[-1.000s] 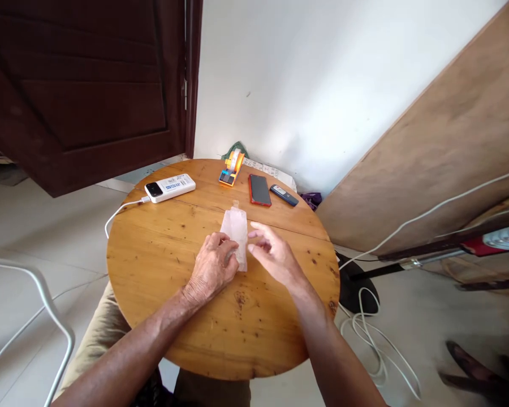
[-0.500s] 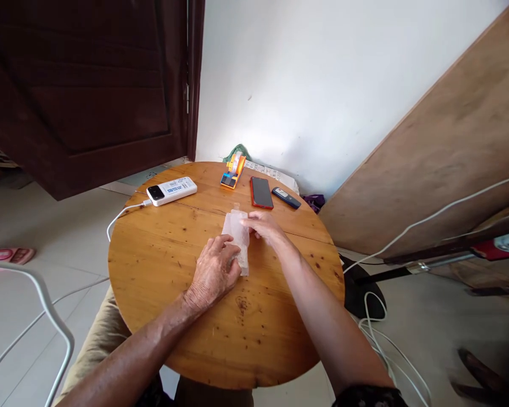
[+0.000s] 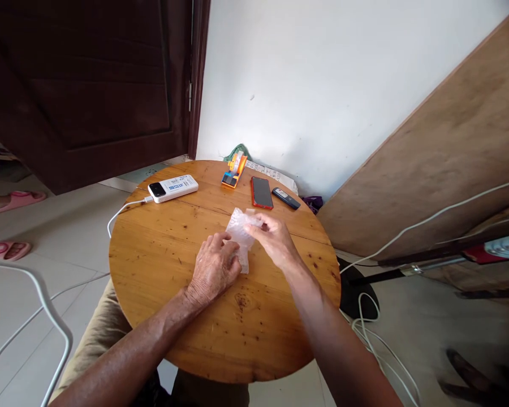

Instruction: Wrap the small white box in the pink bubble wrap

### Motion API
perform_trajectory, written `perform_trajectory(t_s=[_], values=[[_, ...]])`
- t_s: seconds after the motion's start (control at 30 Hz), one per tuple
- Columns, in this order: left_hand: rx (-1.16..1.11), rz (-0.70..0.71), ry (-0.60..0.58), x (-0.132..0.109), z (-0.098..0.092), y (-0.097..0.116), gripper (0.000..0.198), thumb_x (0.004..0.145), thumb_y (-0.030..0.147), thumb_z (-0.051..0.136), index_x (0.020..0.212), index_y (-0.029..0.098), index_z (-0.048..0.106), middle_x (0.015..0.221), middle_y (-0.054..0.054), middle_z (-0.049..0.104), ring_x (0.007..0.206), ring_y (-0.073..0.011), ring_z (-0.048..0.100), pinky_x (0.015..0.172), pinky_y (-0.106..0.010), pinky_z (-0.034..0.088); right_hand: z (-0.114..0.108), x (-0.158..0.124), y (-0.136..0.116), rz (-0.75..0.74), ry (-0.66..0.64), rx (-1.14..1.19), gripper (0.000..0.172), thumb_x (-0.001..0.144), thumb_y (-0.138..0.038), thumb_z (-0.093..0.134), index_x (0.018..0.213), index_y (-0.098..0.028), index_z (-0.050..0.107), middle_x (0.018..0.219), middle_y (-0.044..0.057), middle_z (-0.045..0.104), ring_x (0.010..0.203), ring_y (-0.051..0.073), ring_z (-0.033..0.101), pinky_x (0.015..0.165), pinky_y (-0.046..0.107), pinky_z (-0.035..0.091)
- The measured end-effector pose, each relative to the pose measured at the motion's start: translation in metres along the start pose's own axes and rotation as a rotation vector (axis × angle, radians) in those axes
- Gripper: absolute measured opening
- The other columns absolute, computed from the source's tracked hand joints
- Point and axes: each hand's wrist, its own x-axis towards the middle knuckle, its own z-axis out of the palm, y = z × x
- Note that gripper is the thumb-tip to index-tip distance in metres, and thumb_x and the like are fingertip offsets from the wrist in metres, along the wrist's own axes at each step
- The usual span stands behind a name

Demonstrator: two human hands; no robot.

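Observation:
A small clear bubble-wrap packet (image 3: 240,233) lies on the round wooden table (image 3: 161,265), near its middle. My left hand (image 3: 214,268) rests on the packet's near end with fingers curled, pressing it down. My right hand (image 3: 270,237) pinches the packet's far end and folds it up off the wood, towards me. Both forearms reach in from the bottom of the view.
At the table's far side lie a white power bank (image 3: 172,187) with a white cable, an orange tape dispenser (image 3: 233,171), a red-cased phone (image 3: 262,192) and a small dark phone (image 3: 285,198). A leaning wooden board (image 3: 441,147), floor cables and pink sandals (image 3: 6,249) surround the table.
My right hand reached to the packet's far end, gripped it, and has now lifted and folded that end back. My left hand stayed on the near end.

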Motion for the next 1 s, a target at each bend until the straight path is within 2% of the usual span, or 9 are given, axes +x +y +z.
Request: perform_trajectory(t_s=[0.13,0.27,0.37,0.47,0.53,0.67,0.8,0.9,1.0], values=[[-0.079,-0.14,0.079,-0.002,0.003,-0.005,0.04,0.072,0.02,0.066,0.111,0.016,0.059,0.109,-0.012,0.061,0.102,-0.0281,0.06,0.091,-0.045,0.053,0.007,-0.042,-0.013,-0.16,0.007,-0.126,0.007,0.084,-0.024,0.059,0.083,-0.019,0.064,0.082,0.0,0.067,0.076,0.015,0.061,0.071,0.026,0.047],[-0.175,-0.203,0.045,-0.001,0.004,-0.011,0.061,0.07,0.021,0.069,0.129,0.017,0.051,0.121,-0.013,0.058,0.108,-0.0274,0.06,0.096,-0.046,0.052,0.018,-0.073,-0.001,-0.341,0.036,-0.231,0.02,0.084,-0.008,0.048,0.088,-0.022,0.062,0.106,0.005,0.071,0.1,0.02,0.066,0.087,0.032,0.05],[-0.26,-0.127,-0.041,0.0,0.002,-0.014,0.048,0.073,0.016,0.067,0.12,0.02,0.06,0.134,-0.012,0.054,0.115,-0.0254,0.059,0.099,-0.042,0.051,0.025,-0.086,0.012,-0.461,0.062,-0.41,0.025,0.083,-0.005,0.051,0.096,-0.023,0.062,0.115,0.008,0.071,0.108,0.023,0.065,0.092,0.038,0.05],[-0.324,-0.053,-0.107,0.001,-0.004,-0.019,0.029,0.078,0.016,0.062,0.106,0.019,0.067,0.123,-0.011,0.064,0.114,-0.025,0.061,0.103,-0.043,0.049,0.028,-0.093,0.02,-0.539,0.06,-0.532,0.028,0.082,-0.006,0.056,0.105,-0.023,0.062,0.121,0.011,0.069,0.113,0.026,0.064,0.093,0.041,0.051],[-0.373,-0.028,-0.168,0.001,-0.013,-0.023,0.03,0.08,0.018,0.06,0.109,0.019,0.067,0.119,-0.011,0.067,0.115,-0.0248,0.062,0.105,-0.045,0.047,0.029,-0.094,0.024,-0.566,0.032,-0.597,0.032,0.083,-0.005,0.055,0.109,-0.023,0.061,0.125,0.012,0.067,0.118,0.028,0.062,0.094,0.044,0.05],[-0.389,-0.021,-0.373,0.0,-0.025,-0.03,0.054,0.076,0.018,0.065,0.129,0.023,0.06,0.144,-0.012,0.055,0.133,-0.027,0.052,0.111,-0.045,0.044,0.031,-0.091,0.029,-0.586,0.026,-0.647,0.04,0.084,0.0,0.046,0.112,-0.023,0.062,0.125,0.012,0.066,0.12,0.027,0.059,0.098,0.045,0.05],[-0.372,0.013,-0.291,0.0,-0.018,-0.03,0.05,0.077,0.014,0.062,0.127,0.02,0.062,0.139,-0.013,0.057,0.13,-0.0256,0.054,0.11,-0.045,0.044,0.033,-0.085,0.029,-0.57,0.045,-0.544,0.045,0.078,0.005,0.044,0.106,-0.024,0.062,0.121,0.01,0.065,0.119,0.025,0.059,0.101,0.044,0.049],[-0.461,-0.017,-0.229,0.002,-0.012,-0.026,0.039,0.078,0.018,0.062,0.117,0.02,0.067,0.131,-0.012,0.06,0.108,-0.021,0.064,0.088,-0.033,0.055,0.031,-0.078,0.025,-0.511,0.052,-0.402,0.044,0.072,0.005,0.043,0.098,-0.025,0.062,0.116,0.008,0.066,0.115,0.024,0.06,0.099,0.041,0.05],[-0.476,-0.085,-0.197,0.005,-0.015,-0.022,0.03,0.077,0.023,0.062,0.105,0.019,0.071,0.111,-0.008,0.067,0.087,-0.016,0.064,0.074,-0.026,0.053,0.023,-0.068,0.016,-0.317,0.013,-0.213,0.034,0.073,-0.001,0.046,0.092,-0.024,0.062,0.106,0.005,0.069,0.103,0.021,0.064,0.09,0.036,0.051]])
